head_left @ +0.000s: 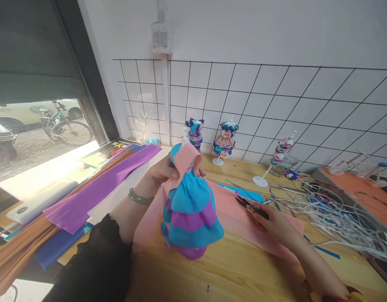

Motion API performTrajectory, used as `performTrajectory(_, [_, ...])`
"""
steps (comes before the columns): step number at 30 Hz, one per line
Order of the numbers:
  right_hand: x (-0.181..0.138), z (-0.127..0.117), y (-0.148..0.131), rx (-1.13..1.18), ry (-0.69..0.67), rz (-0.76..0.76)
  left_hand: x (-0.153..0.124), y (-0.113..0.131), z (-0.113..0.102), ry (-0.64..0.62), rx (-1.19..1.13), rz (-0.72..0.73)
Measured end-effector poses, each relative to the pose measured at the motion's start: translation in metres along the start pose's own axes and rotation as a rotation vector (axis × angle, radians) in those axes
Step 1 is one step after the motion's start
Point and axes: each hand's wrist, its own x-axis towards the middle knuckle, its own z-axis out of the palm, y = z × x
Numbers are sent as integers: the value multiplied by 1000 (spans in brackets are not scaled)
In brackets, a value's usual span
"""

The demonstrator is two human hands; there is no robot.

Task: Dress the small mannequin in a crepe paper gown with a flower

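My left hand (164, 171), with a bangle at its wrist, is closed round the upper part of a small dress form. The form wears a tiered turquoise and purple dress (191, 209), and a pink strip (185, 158) crosses its top under my fingers. Its white neck knob (185, 133) sticks up above. To the right, my right hand (273, 222) is closed on the handle of black scissors (247, 205), whose blades point up and left. They lie low over a long pink sheet (227, 205) on the table. Some right fingertips are hidden.
Several dressed miniature forms (224, 142) stand along the gridded wall. Tangled white and blue strips (331, 218) are heaped at right beside an orange surface (347, 184). Purple (102, 188) and brown (32, 239) sheets lie at left, near a white roll (39, 201).
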Motion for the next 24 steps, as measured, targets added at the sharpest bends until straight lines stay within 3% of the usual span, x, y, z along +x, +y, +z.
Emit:
performTrajectory(7, [-5, -2, 16, 62, -208, 151, -7, 0, 18, 20, -145, 191])
performTrajectory(10, [-6, -6, 22, 45, -281, 150, -6, -3, 18, -6, -152, 254])
performTrajectory(12, [-7, -10, 26, 28, -324, 136, -3, -3, 14, -72, -122, 224])
performTrajectory(14, [-7, -15, 30, 35, -354, 141, 0, 1, 11, -107, -51, 106])
performTrajectory(16, [-9, -18, 31, 60, -364, 154, 0, 6, 12, -59, -31, 13])
performTrajectory(20, [-13, -24, 15, 151, -259, 166, 1, 8, 23, 228, 10, -114])
performTrajectory(24, [-17, -28, -23, 197, -24, 112, 13, -2, 34, 332, 188, -186])
